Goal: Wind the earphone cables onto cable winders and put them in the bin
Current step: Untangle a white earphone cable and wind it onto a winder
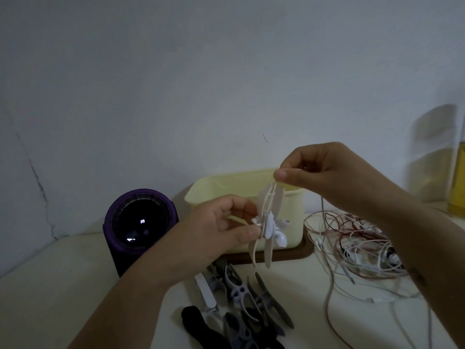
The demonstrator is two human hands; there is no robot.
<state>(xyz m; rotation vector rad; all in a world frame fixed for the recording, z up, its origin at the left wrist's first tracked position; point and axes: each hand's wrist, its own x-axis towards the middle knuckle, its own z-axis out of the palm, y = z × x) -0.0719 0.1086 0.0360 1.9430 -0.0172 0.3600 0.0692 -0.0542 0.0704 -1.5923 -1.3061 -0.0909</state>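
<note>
My left hand (pixel 224 227) pinches a beige cable winder (pixel 268 250) upright in front of the pale yellow bin (pixel 216 187). White earbuds (pixel 280 239) hang at the winder's middle, and a few turns of cable run along it. My right hand (pixel 324 172) pinches the white earphone cable (pixel 329 285) just above the winder's top; the cable drops from there to the table. A tangled heap of white, pink and dark earphone cables (pixel 357 245) lies on the table at the right.
Several grey, black and white winders (pixel 241 306) lie on the white table near the front. A dark purple cylinder with a lit display (pixel 141 222) stands at the left. The bin sits on a brown tray (pixel 289 256). A yellowish bottle (pixel 458 182) stands at the far right.
</note>
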